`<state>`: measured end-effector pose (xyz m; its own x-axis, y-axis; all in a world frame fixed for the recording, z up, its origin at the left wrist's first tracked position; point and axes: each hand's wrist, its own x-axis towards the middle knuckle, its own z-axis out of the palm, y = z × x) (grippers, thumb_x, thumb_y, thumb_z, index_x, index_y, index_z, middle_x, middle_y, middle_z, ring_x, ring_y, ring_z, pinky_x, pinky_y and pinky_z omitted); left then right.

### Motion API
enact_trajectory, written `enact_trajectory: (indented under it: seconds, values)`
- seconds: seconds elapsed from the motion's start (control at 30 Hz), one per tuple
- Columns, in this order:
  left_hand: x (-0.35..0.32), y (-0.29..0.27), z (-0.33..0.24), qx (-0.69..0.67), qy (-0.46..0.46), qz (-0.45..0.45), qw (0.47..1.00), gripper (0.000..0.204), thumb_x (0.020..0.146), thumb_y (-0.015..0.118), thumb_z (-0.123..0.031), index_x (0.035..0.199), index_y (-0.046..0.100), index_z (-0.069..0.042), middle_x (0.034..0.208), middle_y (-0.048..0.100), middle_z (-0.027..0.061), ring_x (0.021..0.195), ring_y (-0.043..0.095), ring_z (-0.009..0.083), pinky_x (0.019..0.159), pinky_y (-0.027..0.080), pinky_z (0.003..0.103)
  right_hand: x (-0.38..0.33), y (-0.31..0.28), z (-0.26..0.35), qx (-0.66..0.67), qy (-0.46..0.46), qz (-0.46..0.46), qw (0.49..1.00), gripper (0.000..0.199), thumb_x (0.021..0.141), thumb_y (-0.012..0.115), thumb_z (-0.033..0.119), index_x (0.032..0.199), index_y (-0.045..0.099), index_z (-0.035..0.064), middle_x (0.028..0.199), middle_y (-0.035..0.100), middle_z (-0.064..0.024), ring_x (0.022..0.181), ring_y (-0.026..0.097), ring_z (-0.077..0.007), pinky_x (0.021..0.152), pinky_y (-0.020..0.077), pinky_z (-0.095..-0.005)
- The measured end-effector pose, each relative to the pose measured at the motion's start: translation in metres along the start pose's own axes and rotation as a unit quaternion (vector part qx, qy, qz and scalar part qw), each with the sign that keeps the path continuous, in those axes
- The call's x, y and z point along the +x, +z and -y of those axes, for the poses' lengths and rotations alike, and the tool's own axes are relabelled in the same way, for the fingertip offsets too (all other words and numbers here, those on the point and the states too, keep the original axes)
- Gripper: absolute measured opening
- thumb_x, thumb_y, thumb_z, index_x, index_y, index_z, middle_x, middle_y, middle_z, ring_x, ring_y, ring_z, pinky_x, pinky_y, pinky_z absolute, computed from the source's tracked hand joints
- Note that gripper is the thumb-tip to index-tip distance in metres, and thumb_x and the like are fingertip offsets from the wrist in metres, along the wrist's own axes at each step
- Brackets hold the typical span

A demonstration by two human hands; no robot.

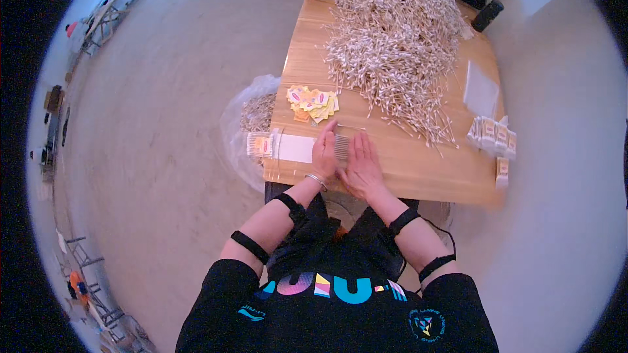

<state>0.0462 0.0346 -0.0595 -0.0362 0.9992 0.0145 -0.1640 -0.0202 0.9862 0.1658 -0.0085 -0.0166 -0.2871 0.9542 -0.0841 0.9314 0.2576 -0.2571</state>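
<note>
A row of cotton swabs (341, 148) lies side by side on the table, between my two hands. My left hand (323, 154) stands on edge along the row's left side, its fingers stretched out and close together. Along the right side, my right hand (364, 165) lies palm down with straight fingers. Left of my left hand is a blank white card (296, 148). Beyond it, at the table's left edge, sits a pack of cotton swabs (260, 146) with an orange and white label. Loose yellow and orange labels (313, 102) are piled just beyond the card.
A big heap of loose cotton swabs (396, 33) covers the wooden table's (425, 173) far part. Filled packs (490, 133) lie at the right edge, near a white sheet (481, 89). A clear bag of swabs (256, 112) hangs off the left edge. A dark cylinder (488, 14) stands far right.
</note>
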Motion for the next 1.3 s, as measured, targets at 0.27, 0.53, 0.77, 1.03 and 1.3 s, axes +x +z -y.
enact_trajectory:
  seconds: [0.27,0.53,0.77,1.03,1.3]
  values:
    - [-0.004,-0.01,-0.003,0.045,-0.022,0.062,0.997,0.05,0.097,0.034,-0.033,0.13,0.038,0.004,0.133,0.043,0.0165,0.124,0.039,0.0248,0.105,0.027,0.034,-0.001,-0.005,0.004,-0.019,-0.004,-0.024,1.0,0.084,0.078,0.057,0.043,0.136,0.021,-0.0067,0.144,0.015,-0.024,0.136,0.01,-0.0351,0.112,0.0077,-0.0429]
    - [-0.005,-0.005,-0.007,0.039,-0.008,0.037,0.999,0.051,0.097,0.034,-0.034,0.131,0.038,0.004,0.134,0.042,0.0169,0.125,0.038,0.025,0.106,0.026,0.034,0.0,0.002,0.002,-0.03,-0.004,-0.012,0.999,0.085,0.08,0.051,0.046,0.137,0.018,-0.0071,0.146,0.012,-0.0235,0.137,0.006,-0.0344,0.112,0.0048,-0.0434]
    - [-0.006,-0.01,-0.012,0.092,-0.007,0.064,0.994,0.047,0.096,0.036,-0.031,0.128,0.041,0.003,0.132,0.043,0.017,0.124,0.039,0.0272,0.105,0.027,0.035,0.0,-0.001,0.005,-0.037,-0.004,0.03,0.999,0.086,0.079,0.052,0.045,0.137,0.017,-0.0078,0.146,0.011,-0.0235,0.137,0.005,-0.0342,0.112,0.0041,-0.043]
    - [-0.051,-0.028,-0.052,0.477,0.135,0.174,0.851,0.045,0.082,0.056,-0.016,0.124,0.047,-0.005,0.11,0.047,0.019,0.104,0.044,0.034,0.093,0.034,0.042,0.001,0.004,0.004,-0.102,0.003,0.043,0.994,0.091,0.077,0.053,0.046,0.138,0.012,-0.007,0.146,0.01,-0.0228,0.137,0.006,-0.0346,0.112,0.0057,-0.0435]
    - [-0.068,-0.037,-0.056,0.529,0.123,0.244,0.804,0.058,0.083,0.057,-0.032,0.133,0.038,-0.01,0.101,0.048,0.0144,0.098,0.044,0.0304,0.089,0.032,0.042,-0.001,0.014,0.001,-0.046,-0.017,-0.013,0.999,0.085,0.079,0.051,0.042,0.138,0.013,-0.0068,0.146,0.011,-0.022,0.137,0.008,-0.0339,0.112,0.0096,-0.0434]
